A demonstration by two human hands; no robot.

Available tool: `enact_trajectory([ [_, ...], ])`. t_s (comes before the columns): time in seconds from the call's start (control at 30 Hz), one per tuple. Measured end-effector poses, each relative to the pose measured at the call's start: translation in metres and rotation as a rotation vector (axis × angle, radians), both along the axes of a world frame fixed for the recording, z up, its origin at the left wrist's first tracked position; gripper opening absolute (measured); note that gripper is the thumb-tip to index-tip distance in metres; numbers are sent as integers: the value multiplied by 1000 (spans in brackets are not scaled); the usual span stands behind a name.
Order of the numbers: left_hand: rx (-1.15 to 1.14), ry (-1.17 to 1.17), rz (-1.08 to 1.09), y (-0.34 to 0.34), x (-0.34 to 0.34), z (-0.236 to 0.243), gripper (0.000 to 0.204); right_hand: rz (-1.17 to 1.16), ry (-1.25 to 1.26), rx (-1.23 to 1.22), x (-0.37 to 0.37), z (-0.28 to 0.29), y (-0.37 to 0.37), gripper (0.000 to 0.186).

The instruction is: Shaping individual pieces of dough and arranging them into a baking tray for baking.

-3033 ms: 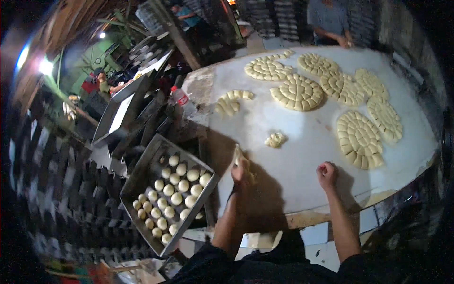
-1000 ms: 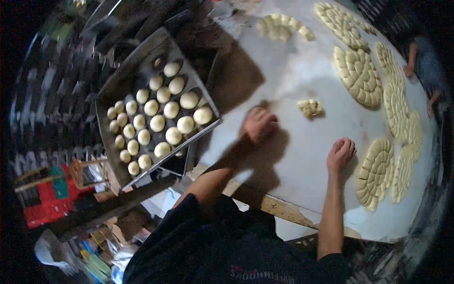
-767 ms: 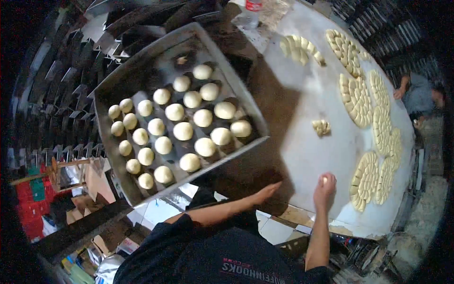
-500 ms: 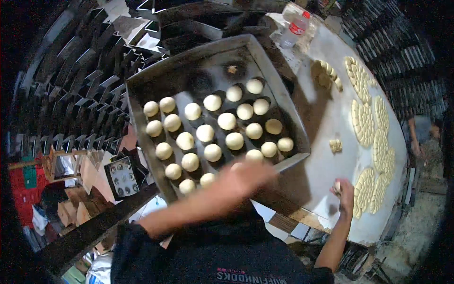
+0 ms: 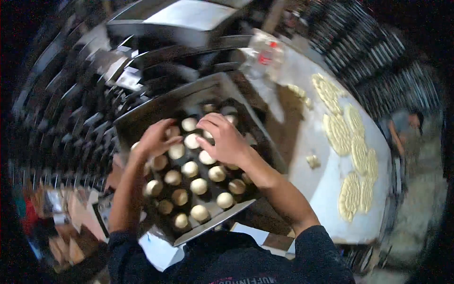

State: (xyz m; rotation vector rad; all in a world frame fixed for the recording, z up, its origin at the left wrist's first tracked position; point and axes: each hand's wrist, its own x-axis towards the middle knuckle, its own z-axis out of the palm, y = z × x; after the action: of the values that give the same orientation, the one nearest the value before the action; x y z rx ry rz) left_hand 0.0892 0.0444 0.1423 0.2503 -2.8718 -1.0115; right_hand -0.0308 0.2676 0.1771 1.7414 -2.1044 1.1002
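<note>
Rows of round, pale dough balls [image 5: 199, 213] lie spaced out in a deep, dark metal tray [image 5: 210, 227]. My left hand [image 5: 157, 138] is in the tray's left part, thumb and fingers curved around a dough ball [image 5: 173, 132]. To its right, my right hand [image 5: 223, 141] reaches in over the far half, its thumb and fingers around another dough ball [image 5: 208, 135]. Single balls [image 5: 191, 141] sit between the two hands. Motion blur softens the fingertips, and my right hand hides part of the tray behind it.
To the right stands a pale table [image 5: 312, 208] bearing flattened, scored dough pieces [image 5: 338, 135] and a small dough lump [image 5: 313, 161]. A clear bottle with a red label [image 5: 266, 57] is at its far end. Dark stacked racks [image 5: 61, 123] fill the left. Another person [image 5: 404, 128] is at far right.
My right hand has left the table side and come over the tray. My left hand has moved from the near side toward the far left of the tray. The view has shifted.
</note>
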Motion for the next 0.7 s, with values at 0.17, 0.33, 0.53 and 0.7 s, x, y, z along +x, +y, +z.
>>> enact_trajectory([
  [0.17,-360,107,-66,64,-60,81,82,-607,-270,-273,-91,12,176,13],
  [0.33,456,-193,-527,248,-251,107,52,-833,-520,-249,-190,-87,289,11],
  [0.53,463,-149,-409,278,-401,-126,39,-787,-471,-466,-282,-197,276,23],
  [0.7,224,94,214,421,-402,-162,41,-882,-428,-790,-343,-276,327,30],
])
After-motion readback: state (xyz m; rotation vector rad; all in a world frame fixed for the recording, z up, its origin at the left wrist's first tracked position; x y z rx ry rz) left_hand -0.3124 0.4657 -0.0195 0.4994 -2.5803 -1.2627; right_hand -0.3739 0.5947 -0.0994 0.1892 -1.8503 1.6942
